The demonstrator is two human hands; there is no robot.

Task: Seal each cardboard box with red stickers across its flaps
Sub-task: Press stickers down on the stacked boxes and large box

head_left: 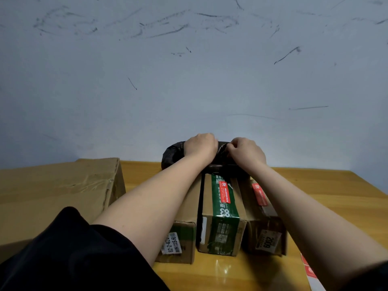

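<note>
Found red stickers on middle box and right box, left box hidden by arm; both grips, left hand and right hand, curled pinching black bag behind.

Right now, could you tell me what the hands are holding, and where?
Both the left hand and right hand grip the black plastic bag along its top.

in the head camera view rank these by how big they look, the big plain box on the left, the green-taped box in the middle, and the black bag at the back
1. Big plain box, clearly largest.
2. Green-taped box.
3. Black bag, smallest as seen, but it sits farther back and both hands hide part of it, so its rank against the green-taped box is unsure.
</note>
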